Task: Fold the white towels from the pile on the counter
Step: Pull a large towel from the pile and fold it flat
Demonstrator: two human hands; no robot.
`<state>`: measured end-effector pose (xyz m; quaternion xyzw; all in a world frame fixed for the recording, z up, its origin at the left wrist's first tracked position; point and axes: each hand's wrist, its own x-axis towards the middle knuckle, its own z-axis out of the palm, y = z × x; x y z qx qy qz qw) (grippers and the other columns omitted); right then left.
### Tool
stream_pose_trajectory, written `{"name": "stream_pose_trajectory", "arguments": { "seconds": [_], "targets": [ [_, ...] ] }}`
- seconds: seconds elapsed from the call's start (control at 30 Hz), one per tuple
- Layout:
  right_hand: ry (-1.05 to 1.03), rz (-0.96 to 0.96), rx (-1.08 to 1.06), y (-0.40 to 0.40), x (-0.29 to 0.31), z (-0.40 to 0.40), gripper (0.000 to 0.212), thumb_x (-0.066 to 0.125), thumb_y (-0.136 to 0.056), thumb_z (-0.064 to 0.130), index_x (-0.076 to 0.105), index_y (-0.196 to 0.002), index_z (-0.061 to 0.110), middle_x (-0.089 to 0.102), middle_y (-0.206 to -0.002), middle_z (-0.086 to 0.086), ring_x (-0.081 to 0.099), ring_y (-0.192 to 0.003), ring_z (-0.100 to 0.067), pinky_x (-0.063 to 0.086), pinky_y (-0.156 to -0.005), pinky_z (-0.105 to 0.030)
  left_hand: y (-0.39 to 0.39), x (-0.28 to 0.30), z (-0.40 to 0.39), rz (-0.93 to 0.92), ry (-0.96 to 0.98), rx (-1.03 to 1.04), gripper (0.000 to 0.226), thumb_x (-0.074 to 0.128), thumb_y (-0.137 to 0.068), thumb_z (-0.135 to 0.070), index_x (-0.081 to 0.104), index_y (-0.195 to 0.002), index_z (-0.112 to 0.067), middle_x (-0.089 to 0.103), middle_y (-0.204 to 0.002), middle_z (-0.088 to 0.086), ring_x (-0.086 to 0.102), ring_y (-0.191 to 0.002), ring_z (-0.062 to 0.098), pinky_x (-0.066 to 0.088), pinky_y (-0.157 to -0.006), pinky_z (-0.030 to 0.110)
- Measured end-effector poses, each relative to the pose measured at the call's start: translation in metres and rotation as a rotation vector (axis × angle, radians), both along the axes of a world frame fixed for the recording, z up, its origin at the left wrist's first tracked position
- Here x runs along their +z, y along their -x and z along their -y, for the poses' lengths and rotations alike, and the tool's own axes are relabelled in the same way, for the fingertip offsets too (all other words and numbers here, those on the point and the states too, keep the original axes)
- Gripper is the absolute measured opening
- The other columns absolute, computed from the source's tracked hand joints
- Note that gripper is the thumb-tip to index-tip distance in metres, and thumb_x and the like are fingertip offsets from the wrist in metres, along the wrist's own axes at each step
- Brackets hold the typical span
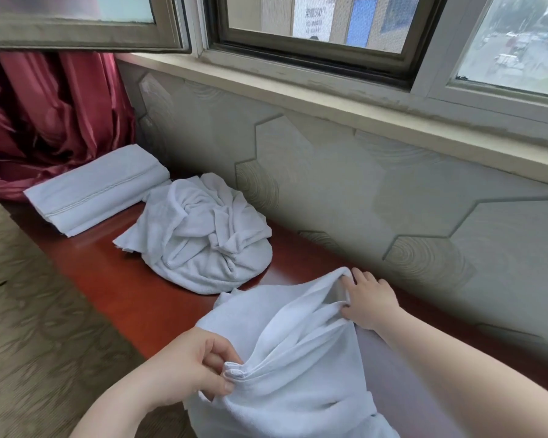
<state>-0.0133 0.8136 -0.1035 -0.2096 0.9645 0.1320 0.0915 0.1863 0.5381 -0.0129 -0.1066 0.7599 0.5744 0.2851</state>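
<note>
A white towel (285, 336) hangs stretched between my two hands above the near end of the reddish-brown counter (133, 289). My left hand (190, 365) pinches its bunched near corner at the counter's front edge. My right hand (369, 301) grips the far corner close to the wall, thumb under the cloth. The towel sags in folds and drops past the counter's edge at the bottom. A crumpled pile of white towels (203, 235) lies further along the counter. Beyond it sits a neatly folded white towel (98, 188).
A grey hexagon-patterned wall (361, 191) runs along the counter's far side under a window sill (329, 99). A red curtain (51, 115) hangs at the counter's far left end. Patterned carpet (29, 295) lies to the left, below the counter.
</note>
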Motion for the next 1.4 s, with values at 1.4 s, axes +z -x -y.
{"name": "stream_pose_trajectory", "arguments": {
  "seconds": [1.4],
  "targets": [
    [0.608, -0.081, -0.286, 0.026, 0.052, 0.012, 0.017, 0.064, -0.076, 0.024, 0.050, -0.085, 0.019, 0.060, -0.085, -0.002, 0.058, -0.084, -0.030, 0.037, -0.062, -0.030, -0.002, 0.005, 0.009, -0.136, 0.066, 0.282, 0.018, 0.072, -0.066, 0.009, 0.075, -0.072, -0.007, 0.070, -0.071, 0.019, 0.059, -0.056, 0.019, 0.051, -0.055, 0.029]
  ]
}}
